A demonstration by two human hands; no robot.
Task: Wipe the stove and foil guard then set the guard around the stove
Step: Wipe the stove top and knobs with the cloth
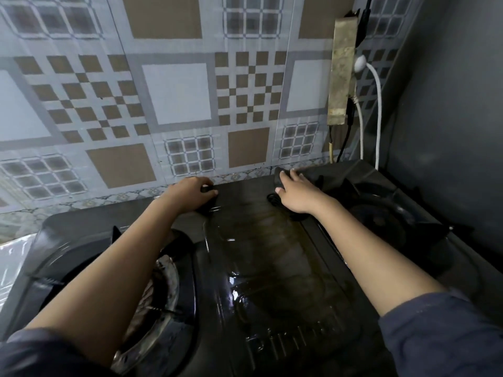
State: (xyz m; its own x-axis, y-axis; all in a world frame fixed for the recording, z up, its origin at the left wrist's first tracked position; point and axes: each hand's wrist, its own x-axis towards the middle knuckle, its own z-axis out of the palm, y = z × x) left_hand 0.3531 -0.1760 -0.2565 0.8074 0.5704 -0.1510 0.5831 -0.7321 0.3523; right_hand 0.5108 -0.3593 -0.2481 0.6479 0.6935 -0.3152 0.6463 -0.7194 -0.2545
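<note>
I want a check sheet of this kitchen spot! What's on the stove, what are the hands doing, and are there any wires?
Surface: the black stove has a shiny, wet-looking middle panel.
Job's things: a dark cloth lies at the stove's back edge under the right hand; a patterned foil guard stands against the wall behind the stove.
Clutter: nothing seen.
Hands: left hand rests curled at the stove's back edge; right hand presses the cloth.
Cables: a white cable and a black cable hang from a grimy power strip on the wall.
Surroundings: a grey wall on the right; burners on both sides.
</note>
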